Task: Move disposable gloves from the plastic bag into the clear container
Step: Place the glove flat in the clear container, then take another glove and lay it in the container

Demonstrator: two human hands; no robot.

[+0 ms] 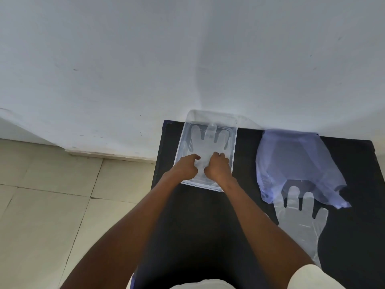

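Now | 1 container [234, 142] on table [208, 215] | 1 glove [205, 140] inside, left hand [185, 168] and right hand [218, 166] curled, pressing it | 1 bag [295, 161] right of container | 1 glove [302, 224] at bag mouth

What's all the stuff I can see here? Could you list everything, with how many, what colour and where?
clear container: one, see-through plastic, far left part of the table, against the wall.
glove in container: at least one, translucent white, lying flat inside, fingers toward the wall.
plastic bag: one, pale blue-violet, crumpled on the right part of the table.
glove by the bag: one, translucent, flat on the table, fingertips tucked under the bag's near edge.
table: one, black, against the wall.
wall: white, behind the table.
floor: beige tiles, to the left.
left hand: one, inside the container, pressing on the glove.
right hand: one, beside it, fingers curled on the same glove.
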